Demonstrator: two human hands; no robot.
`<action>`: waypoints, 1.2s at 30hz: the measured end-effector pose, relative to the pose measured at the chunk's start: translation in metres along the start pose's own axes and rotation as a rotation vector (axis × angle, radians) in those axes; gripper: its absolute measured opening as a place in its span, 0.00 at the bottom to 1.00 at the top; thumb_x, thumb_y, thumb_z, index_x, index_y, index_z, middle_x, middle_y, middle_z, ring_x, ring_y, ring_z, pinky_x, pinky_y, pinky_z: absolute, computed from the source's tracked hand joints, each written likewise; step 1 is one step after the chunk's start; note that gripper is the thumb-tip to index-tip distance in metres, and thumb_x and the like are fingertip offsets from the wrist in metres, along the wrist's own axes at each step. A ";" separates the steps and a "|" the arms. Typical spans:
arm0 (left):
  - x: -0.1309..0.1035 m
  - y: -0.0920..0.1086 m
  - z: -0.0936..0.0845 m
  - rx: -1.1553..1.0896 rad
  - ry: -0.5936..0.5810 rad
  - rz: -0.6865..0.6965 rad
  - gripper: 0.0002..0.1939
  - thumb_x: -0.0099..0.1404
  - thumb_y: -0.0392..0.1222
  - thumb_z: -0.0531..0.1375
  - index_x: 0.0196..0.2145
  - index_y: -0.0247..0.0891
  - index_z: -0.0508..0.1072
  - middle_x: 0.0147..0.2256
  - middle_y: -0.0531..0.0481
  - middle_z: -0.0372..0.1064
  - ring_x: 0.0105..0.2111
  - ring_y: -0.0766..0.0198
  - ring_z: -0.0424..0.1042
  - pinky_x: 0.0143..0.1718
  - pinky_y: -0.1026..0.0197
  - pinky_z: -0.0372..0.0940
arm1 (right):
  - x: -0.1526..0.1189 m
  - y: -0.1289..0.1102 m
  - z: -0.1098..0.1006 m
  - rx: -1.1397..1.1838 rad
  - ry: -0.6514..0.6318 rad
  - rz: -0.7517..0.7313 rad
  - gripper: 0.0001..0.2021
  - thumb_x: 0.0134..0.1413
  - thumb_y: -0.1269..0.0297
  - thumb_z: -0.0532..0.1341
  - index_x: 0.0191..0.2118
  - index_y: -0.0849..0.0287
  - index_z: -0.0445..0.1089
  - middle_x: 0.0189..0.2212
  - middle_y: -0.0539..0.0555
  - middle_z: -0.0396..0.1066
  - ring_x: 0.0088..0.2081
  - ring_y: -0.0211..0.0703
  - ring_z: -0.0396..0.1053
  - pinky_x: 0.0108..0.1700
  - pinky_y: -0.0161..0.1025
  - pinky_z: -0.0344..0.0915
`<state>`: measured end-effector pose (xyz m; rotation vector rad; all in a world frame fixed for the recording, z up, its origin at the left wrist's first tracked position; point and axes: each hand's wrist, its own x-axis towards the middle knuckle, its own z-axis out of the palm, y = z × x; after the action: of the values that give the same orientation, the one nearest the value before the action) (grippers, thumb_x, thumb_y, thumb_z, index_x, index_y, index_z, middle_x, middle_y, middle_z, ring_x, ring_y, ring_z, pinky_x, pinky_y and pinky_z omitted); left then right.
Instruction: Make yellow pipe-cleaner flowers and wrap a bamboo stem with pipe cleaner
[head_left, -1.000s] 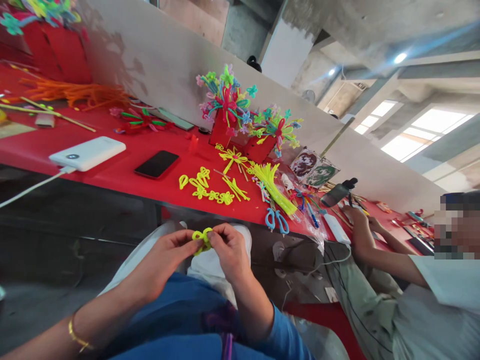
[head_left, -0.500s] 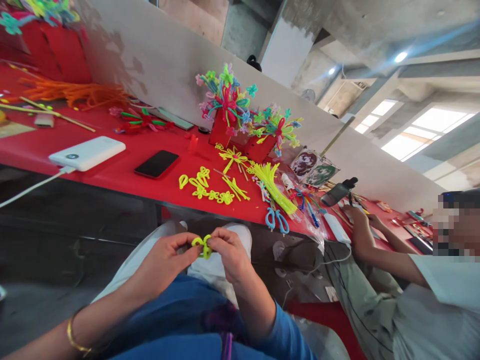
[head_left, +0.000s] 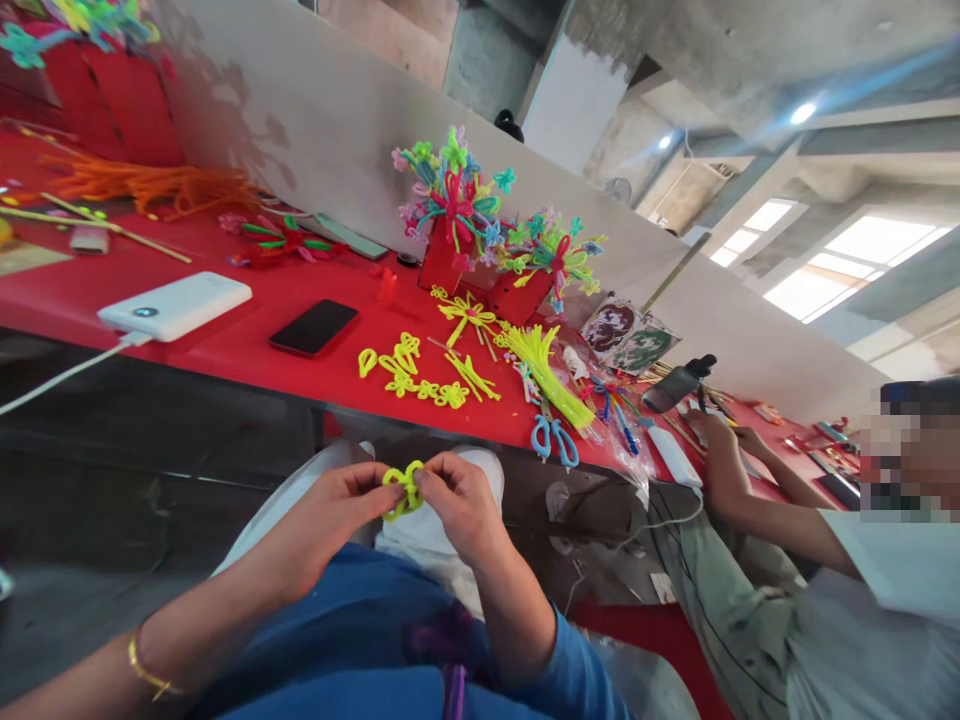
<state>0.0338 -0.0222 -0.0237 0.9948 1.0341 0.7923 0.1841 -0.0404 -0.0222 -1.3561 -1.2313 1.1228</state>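
Observation:
Above my lap, a yellow pipe-cleaner flower [head_left: 403, 490] with several loops is pinched between both hands. My left hand [head_left: 349, 515] grips its left side with thumb and fingers. On its right side, the fingertips of my right hand [head_left: 465, 505] press the loops. Ahead on the table lie finished-looking yellow pipe-cleaner flowers and loops [head_left: 425, 389], a few short yellow stems [head_left: 472, 376] and a larger yellow pipe-cleaner piece [head_left: 469, 314]. A bundle of yellow pipe cleaners [head_left: 551, 380] lies to their right, beside blue-handled scissors [head_left: 555, 440].
On the red table [head_left: 225, 370] are a black phone [head_left: 313, 328], a white power bank [head_left: 176, 306] with a cable, and orange pipe cleaners [head_left: 150, 187]. Colourful pipe-cleaner bouquets [head_left: 456, 200] stand by the partition. A co-worker [head_left: 810, 560] sits at the right, near a dark bottle [head_left: 671, 388].
The yellow flower has turned in my fingers, so its loops show more openly. My left hand has shifted slightly; the table things stay where they were.

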 end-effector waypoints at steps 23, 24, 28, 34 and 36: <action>-0.001 0.002 -0.002 0.041 -0.028 0.032 0.10 0.45 0.48 0.68 0.21 0.41 0.74 0.19 0.57 0.66 0.19 0.67 0.60 0.21 0.65 0.56 | -0.008 -0.018 -0.005 -0.259 0.012 -0.059 0.04 0.42 0.68 0.60 0.21 0.57 0.66 0.20 0.47 0.68 0.25 0.37 0.64 0.28 0.33 0.60; -0.001 0.003 -0.002 0.041 -0.024 0.029 0.10 0.45 0.48 0.68 0.21 0.41 0.74 0.19 0.58 0.65 0.18 0.67 0.59 0.20 0.65 0.55 | -0.008 -0.017 -0.005 -0.247 0.015 -0.068 0.03 0.42 0.68 0.60 0.22 0.57 0.67 0.21 0.47 0.69 0.25 0.37 0.65 0.28 0.33 0.60; -0.002 0.003 0.001 0.001 -0.007 0.047 0.09 0.45 0.46 0.67 0.20 0.40 0.74 0.20 0.57 0.66 0.20 0.68 0.60 0.22 0.66 0.56 | -0.007 -0.010 -0.004 -0.135 -0.023 -0.040 0.04 0.44 0.64 0.60 0.26 0.58 0.70 0.23 0.48 0.70 0.26 0.37 0.66 0.29 0.32 0.62; 0.001 0.003 0.003 0.019 0.004 0.069 0.09 0.44 0.47 0.67 0.21 0.41 0.75 0.20 0.56 0.67 0.21 0.66 0.61 0.21 0.65 0.56 | -0.003 -0.003 -0.004 -0.023 -0.037 -0.015 0.05 0.43 0.62 0.61 0.25 0.58 0.69 0.20 0.47 0.68 0.24 0.35 0.63 0.27 0.32 0.61; 0.002 0.002 0.003 0.024 0.010 0.074 0.09 0.44 0.48 0.67 0.21 0.41 0.75 0.20 0.56 0.67 0.21 0.66 0.61 0.21 0.65 0.56 | -0.002 -0.004 -0.006 -0.019 -0.031 -0.023 0.05 0.41 0.62 0.62 0.25 0.58 0.70 0.20 0.47 0.68 0.24 0.35 0.62 0.27 0.32 0.60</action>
<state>0.0368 -0.0204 -0.0225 1.0555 1.0222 0.8481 0.1890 -0.0428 -0.0174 -1.3403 -1.2795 1.1224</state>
